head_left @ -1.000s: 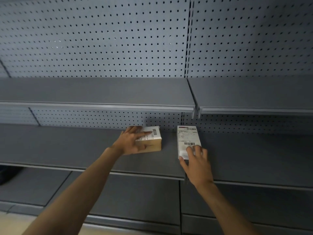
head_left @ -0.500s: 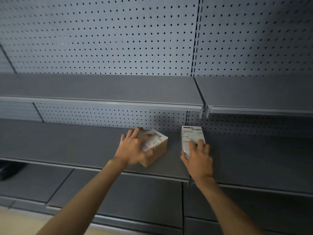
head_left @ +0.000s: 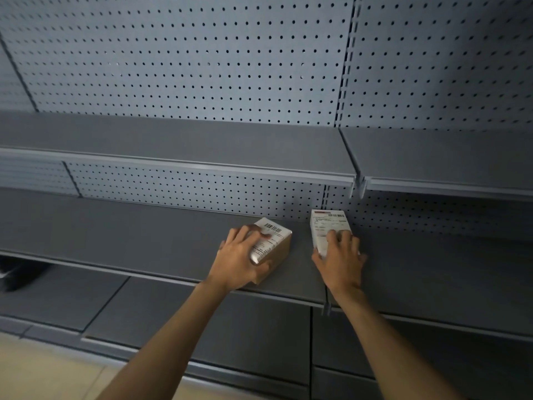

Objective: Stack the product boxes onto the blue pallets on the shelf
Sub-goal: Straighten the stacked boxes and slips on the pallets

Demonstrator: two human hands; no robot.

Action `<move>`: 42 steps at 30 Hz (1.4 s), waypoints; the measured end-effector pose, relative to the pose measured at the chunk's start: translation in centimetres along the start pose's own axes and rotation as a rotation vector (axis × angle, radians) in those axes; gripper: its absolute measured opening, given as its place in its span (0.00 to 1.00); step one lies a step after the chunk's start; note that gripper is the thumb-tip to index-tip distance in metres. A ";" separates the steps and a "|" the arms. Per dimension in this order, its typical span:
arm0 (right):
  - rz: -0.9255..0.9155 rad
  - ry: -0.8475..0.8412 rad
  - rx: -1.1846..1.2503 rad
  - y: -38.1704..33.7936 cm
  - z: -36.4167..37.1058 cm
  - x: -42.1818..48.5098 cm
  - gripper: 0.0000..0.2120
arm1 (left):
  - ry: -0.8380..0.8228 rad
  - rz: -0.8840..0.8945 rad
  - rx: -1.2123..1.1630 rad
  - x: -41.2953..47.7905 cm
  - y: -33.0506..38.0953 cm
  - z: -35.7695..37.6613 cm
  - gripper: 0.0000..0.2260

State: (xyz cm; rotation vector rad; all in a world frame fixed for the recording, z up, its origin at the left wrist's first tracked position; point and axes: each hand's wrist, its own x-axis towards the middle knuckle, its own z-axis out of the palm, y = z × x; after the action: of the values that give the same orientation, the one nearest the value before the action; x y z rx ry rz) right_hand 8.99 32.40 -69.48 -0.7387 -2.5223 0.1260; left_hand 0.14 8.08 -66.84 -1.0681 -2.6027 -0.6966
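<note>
Two clamped grips on the shelf (head_left: 144, 235): left hand (head_left: 239, 261) round brown box (head_left: 278, 241), right hand (head_left: 340, 261) round white box (head_left: 326, 223).

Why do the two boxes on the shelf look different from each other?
The left box shows brown cardboard sides under its white label; the right box looks all white from here. The left box sits turned at an angle, the right box points straight at the back wall. Both lie on the same grey shelf, the left hand gripping one, the right hand the other.
</note>
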 end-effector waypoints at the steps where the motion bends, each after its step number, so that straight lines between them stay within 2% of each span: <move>1: -0.005 -0.003 0.001 0.1 0.1 0.0 0.25 | -0.014 0.012 0.020 0.1 -0.1 0.0 0.30; 7: -0.093 0.039 0.046 0.5 -0.3 -1.7 0.20 | -0.022 0.035 0.073 -0.1 0.2 -0.1 0.32; 11: -0.126 0.056 0.080 -0.1 -2.9 -4.7 0.19 | 0.032 -0.047 0.084 -2.2 2.2 -0.8 0.34; 15: -0.130 0.009 0.086 -0.7 -7.4 -7.1 0.17 | 0.054 -0.060 0.124 -4.9 4.4 -3.4 0.27; 19: -0.148 -0.085 0.128 -1.8 -12.8 -8.5 0.15 | -0.030 -0.105 0.090 -6.7 5.9 -7.5 0.28; 22: -0.148 -0.155 0.154 -3.2 -17.1 -9.2 0.14 | -0.064 -0.130 0.066 -7.7 7.5 -11.6 0.29; 27: -0.153 -0.282 0.268 -5.9 -25.7 -9.3 0.14 | -0.153 -0.166 0.070 -9.3 9.7 -19.8 0.23; 32: -0.178 -0.370 0.307 -9.3 -35.5 -9.0 0.13 | -0.143 -0.176 0.039 -10.4 12.0 -29.6 0.21; 38: -0.163 -0.326 0.321 -13.7 -48.4 -8.6 0.12 | -0.087 -0.228 0.021 -10.4 15.7 -41.9 0.20; 42: -0.135 -0.235 0.363 -15.7 -54.8 -8.2 0.14 | -0.048 -0.223 0.013 -10.0 18.3 -47.9 0.21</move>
State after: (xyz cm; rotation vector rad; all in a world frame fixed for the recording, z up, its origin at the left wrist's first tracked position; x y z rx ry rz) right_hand 34.43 11.93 -22.02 -0.4264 -2.6506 0.6373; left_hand 22.15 -11.21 -23.57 -0.8082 -2.7920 -0.7079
